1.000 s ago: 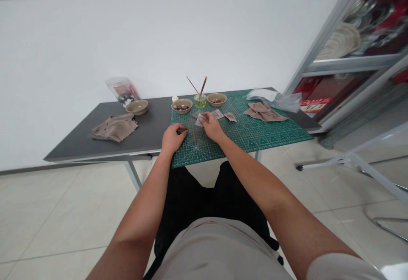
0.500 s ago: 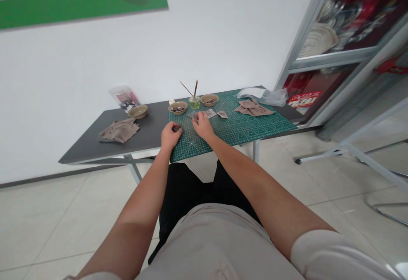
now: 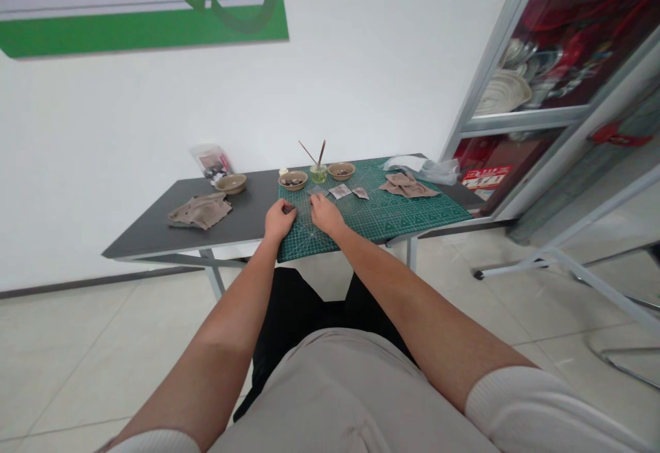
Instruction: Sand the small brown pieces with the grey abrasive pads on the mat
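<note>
My left hand (image 3: 279,220) is closed at the left edge of the green cutting mat (image 3: 392,212), with a small dark piece (image 3: 289,209) between thumb and fingers. A short way to its right, my right hand (image 3: 326,215) rests over the mat with its fingers drawn together. Just beyond those fingertips lies a thin greyish piece (image 3: 318,192); whether they grip it is unclear. Two small patterned squares, one pale (image 3: 340,192) and one greyer (image 3: 360,193), lie to the right. Behind them stand a bowl of dark bits (image 3: 293,181) and a second bowl (image 3: 341,171).
A glass jar (image 3: 319,175) holding two thin sticks or brushes stands between the bowls. Leftward on the dark table (image 3: 149,223) are a brown cloth (image 3: 200,212), another bowl (image 3: 231,183) and a packet (image 3: 211,163). Another cloth (image 3: 408,185) and a plastic bag (image 3: 441,171) lie right.
The camera view has tilted and shifted slightly. My right hand has drawn back a little from the pale square, which shows more fully. My left hand stays closed on the dark piece.
</note>
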A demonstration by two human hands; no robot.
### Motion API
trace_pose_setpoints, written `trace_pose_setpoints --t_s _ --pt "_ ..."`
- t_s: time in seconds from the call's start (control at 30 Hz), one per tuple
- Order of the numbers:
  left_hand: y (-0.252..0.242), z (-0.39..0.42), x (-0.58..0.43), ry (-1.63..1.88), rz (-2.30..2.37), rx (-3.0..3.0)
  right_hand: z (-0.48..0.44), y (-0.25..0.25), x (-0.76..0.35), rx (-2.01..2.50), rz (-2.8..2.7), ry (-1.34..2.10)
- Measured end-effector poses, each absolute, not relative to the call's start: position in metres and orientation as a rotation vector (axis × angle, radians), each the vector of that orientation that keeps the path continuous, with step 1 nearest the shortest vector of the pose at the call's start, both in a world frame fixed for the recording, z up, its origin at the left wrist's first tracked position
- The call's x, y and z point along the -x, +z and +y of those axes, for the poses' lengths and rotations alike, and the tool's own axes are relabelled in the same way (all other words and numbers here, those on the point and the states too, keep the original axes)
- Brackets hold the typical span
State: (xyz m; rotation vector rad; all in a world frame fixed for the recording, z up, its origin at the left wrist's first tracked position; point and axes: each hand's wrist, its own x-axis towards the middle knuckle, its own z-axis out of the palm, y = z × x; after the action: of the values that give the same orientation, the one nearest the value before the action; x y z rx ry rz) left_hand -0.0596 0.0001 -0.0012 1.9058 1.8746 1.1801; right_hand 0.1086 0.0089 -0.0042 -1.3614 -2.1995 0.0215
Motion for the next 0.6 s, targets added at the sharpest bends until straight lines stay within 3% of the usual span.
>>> trace_pose_setpoints --t_s 0.6 --pt "-0.008 0.011 0.064 1.101 1.790 -2.018 0.011 -0.007 -0.107 1.406 -2.215 -0.006"
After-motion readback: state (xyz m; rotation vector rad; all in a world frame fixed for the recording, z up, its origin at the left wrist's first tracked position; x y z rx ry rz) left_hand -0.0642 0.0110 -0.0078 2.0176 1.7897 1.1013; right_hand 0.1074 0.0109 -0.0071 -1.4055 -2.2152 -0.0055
